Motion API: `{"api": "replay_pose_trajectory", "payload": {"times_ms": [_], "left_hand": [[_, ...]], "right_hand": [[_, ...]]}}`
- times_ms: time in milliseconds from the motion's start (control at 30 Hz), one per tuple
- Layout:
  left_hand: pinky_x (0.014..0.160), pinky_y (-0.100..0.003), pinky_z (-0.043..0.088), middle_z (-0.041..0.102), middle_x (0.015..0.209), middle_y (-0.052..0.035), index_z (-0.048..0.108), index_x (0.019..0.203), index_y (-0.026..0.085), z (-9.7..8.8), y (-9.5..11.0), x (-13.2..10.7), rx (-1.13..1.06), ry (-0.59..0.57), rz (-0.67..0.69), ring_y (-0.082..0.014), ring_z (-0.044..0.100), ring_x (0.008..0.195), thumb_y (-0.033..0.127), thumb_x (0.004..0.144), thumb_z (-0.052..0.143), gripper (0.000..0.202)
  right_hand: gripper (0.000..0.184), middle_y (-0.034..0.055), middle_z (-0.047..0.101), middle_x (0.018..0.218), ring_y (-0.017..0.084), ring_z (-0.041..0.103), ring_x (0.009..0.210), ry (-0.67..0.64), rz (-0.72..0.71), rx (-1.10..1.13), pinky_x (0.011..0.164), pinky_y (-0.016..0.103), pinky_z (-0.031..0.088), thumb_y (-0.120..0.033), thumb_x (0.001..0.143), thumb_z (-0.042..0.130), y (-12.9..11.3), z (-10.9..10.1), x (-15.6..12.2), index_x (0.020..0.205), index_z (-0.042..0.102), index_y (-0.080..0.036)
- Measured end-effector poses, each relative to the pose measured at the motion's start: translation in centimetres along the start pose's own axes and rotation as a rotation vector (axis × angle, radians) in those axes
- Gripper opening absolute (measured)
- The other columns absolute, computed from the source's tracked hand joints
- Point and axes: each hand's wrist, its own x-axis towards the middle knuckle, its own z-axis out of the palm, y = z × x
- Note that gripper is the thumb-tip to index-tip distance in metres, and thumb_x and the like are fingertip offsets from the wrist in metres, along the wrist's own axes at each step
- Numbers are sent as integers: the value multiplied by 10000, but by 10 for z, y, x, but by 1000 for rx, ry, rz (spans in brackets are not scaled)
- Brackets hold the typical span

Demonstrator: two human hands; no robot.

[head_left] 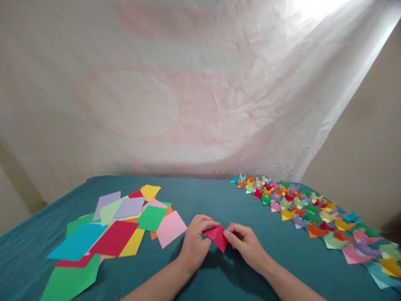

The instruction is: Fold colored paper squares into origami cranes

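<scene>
A small red folded paper (216,236), with creases and a point hanging downward, is held between my two hands over the middle of the table. My left hand (197,240) pinches its left corner between thumb and fingers. On the other side, my right hand (244,242) grips the right edge, thumb and forefinger pressed against the paper. Its far side is hidden from view.
Loose coloured paper squares (114,237) lie overlapping on the left of the teal-covered table (200,196). Several rows of small folded paper birds (313,217) stand along the right side. Behind the table hangs a pale cloth (188,92).
</scene>
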Motion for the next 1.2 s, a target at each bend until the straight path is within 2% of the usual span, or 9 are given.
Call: {"api": "replay_pose_trajectory", "payload": {"times_ms": [133,233,633,900,1067,1200], "left_hand": [[865,-333,420,602,969,-29,651,992,224,1,2,0,45,13,-7,-190,531,950,21,708,547,364],[882,-336,409,590,996,-30,638,1010,225,1,1,0,71,9,-12,-192,519,972,40,719,575,351],[868,-324,421,593,972,-41,640,1015,221,2,4,0,57,-86,-18,-194,524,964,30,699,596,372],[922,-340,399,566,1052,-60,589,1131,214,-2,11,0,-6,-156,21,-201,500,1020,69,736,569,421],[931,-349,394,567,1059,-65,605,1116,222,-7,13,0,-69,-170,-28,-205,500,1036,217,873,487,271],[913,-333,405,582,1014,-56,643,1042,222,-5,12,1,-70,-131,-72,-198,519,1005,274,880,511,215]], "right_hand": [[449,-24,470,527,105,410,494,121,43,0,475,214,333,-587,778,537,-2,1,3,681,602,-154],[460,-25,474,515,103,410,475,156,53,5,457,212,331,-601,770,537,-1,1,4,717,623,-152],[380,-26,494,542,101,434,483,144,56,44,468,212,340,-520,817,536,8,1,5,749,605,-152],[311,-19,513,597,99,428,512,142,32,57,485,209,339,-453,833,552,11,0,5,792,616,-151],[282,4,558,684,112,445,548,127,2,31,504,219,356,-425,843,548,10,-1,5,876,649,-164],[266,21,566,737,121,456,580,129,-62,-42,532,233,367,-396,856,538,9,-1,5,879,679,-171]]}}
